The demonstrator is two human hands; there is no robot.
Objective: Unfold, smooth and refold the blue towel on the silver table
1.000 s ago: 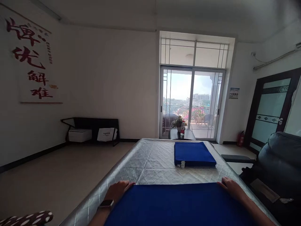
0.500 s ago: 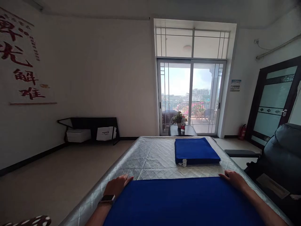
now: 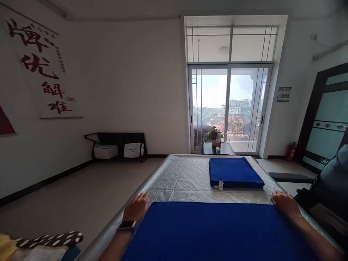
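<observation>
A blue cloth (image 3: 212,232) lay over the silver cover (image 3: 181,175), the left hand (image 3: 138,206) and right hand (image 3: 285,203) at its 2 far corners; whether they gripped it, I could not tell. Beyond sat a blue stack (image 3: 235,171), then a bottle (image 3: 218,141).

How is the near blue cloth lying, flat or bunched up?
Flat: the cloth lies smooth between left hand and right hand, its far edge nearly straight. Whether it's doubled, I cannot tell.

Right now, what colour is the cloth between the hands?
The cloth is plain deep blue, best seen in the head view.
</observation>
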